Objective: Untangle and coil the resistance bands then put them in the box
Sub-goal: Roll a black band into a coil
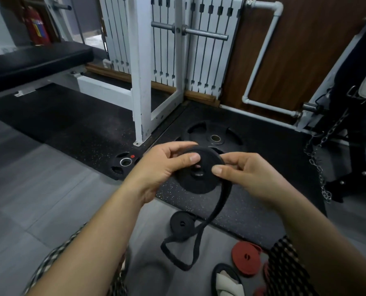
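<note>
A black resistance band, mostly wound into a flat coil (199, 178), is held between both hands above the floor. My left hand (165, 165) grips the coil's left side, thumb on its face. My right hand (248, 174) pinches the coil's right edge, where the loose tail (218, 208) leaves and hangs down to a loop (182, 253) by the floor. A second black band lies coiled (181, 223) on the floor below. A red coiled band (247, 257) lies at the lower right. No box is in view.
Black weight plates lie on the speckled rubber mat, a large one (215, 137) beyond my hands and a small one (124, 164) at left. A white rack post (141, 82), a black bench (34, 58), a hanging chain (318, 165) and a sandal (226, 280) surround the spot.
</note>
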### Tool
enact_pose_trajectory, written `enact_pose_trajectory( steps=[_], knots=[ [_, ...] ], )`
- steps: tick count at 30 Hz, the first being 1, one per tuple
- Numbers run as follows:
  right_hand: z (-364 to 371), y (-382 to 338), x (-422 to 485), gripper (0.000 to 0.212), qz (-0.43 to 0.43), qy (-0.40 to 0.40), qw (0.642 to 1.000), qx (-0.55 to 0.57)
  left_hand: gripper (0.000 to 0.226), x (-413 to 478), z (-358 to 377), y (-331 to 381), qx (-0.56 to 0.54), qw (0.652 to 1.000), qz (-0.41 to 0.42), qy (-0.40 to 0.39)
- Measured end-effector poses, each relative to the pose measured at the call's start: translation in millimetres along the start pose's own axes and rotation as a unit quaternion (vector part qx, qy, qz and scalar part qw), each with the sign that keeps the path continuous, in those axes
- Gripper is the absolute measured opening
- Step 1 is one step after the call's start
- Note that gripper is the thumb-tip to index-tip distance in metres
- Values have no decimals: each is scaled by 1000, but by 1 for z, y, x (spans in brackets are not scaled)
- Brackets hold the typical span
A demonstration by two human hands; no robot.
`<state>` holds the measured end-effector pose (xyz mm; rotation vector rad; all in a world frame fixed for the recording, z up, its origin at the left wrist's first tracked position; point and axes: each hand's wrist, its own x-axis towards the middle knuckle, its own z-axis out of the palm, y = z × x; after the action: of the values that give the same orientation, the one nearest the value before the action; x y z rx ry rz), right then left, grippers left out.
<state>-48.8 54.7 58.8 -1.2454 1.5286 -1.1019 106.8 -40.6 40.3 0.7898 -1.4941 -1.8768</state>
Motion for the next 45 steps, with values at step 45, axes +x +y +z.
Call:
enact_pose_trajectory(
  steps=[45],
  knots=[
    [-19,17,-62,25,32,155,985,-63,15,-11,63,-25,-20,996,33,-78]
  ],
)
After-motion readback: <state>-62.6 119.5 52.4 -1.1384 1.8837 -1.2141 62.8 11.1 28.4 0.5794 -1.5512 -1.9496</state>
